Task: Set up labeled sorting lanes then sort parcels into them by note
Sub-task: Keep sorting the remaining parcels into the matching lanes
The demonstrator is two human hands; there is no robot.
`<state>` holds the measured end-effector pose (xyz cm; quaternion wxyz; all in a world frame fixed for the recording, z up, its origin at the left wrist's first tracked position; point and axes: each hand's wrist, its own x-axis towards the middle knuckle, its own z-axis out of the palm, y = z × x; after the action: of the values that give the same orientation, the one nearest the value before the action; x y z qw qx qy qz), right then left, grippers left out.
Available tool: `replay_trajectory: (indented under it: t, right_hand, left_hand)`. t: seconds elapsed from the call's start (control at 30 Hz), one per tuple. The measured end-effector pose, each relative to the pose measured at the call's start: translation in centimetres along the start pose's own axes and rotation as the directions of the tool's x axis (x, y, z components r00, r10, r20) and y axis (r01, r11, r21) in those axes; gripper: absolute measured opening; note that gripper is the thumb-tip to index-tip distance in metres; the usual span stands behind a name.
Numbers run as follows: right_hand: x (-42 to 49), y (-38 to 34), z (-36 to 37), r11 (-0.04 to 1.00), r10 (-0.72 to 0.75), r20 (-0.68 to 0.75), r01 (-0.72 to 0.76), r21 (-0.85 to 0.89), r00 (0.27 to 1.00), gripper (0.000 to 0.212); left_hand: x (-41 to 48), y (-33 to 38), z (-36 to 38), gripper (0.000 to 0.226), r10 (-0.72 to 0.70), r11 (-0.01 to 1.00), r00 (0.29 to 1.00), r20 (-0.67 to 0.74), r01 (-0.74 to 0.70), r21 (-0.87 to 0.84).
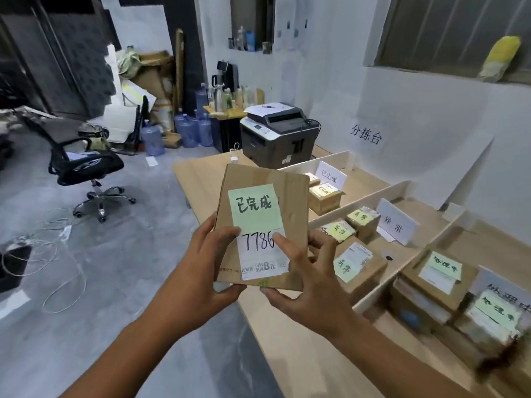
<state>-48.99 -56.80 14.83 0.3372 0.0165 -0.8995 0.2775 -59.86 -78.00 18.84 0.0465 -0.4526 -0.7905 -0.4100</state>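
I hold a flat cardboard parcel (293,196) upright in front of me, above the table's near-left edge. It carries a green note (255,208) reading 已完成 and a white label marked 7786. My left hand (209,271) grips its lower left edge. My right hand (304,282) grips its lower right, thumb on the label. On the table, white dividers (373,196) form lanes. The far lane has a sign 已完成 (330,175) and a small box (326,196). The middle lane has a sign 异常 (398,222) and noted boxes (362,262). The near lane holds more boxes (439,274).
A grey printer (275,133) stands at the table's far end, below wall lettering 分拣台. Left of the table on the floor are a black office chair (86,168), loose cables (57,254) and blue water jugs (186,130).
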Motion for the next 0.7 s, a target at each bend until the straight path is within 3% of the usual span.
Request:
replay_trajectory:
  t: [0.23,0.47,0.7]
  right_hand:
    - [12.0,5.8,7.4,0.998,0.063,-0.002,-0.063,0.010,0.998,0.086]
    - [19.4,11.4,16.9,0.965,0.221,-0.067,-0.228,-0.129,0.973,0.083]
    - [21.4,16.5,20.7,0.801,0.546,-0.162,-0.569,-0.186,0.822,0.088]
  left_hand:
    - [11.8,-11.6,-2.4,0.099,-0.009,1.000,0.999,0.049,0.008,0.021]
    - [22.5,-26.7,-1.1,0.098,0.110,0.987,0.974,0.197,-0.084,-0.137]
    - [33.2,-33.9,4.5,0.089,0.253,0.956,0.857,0.449,-0.149,-0.253]
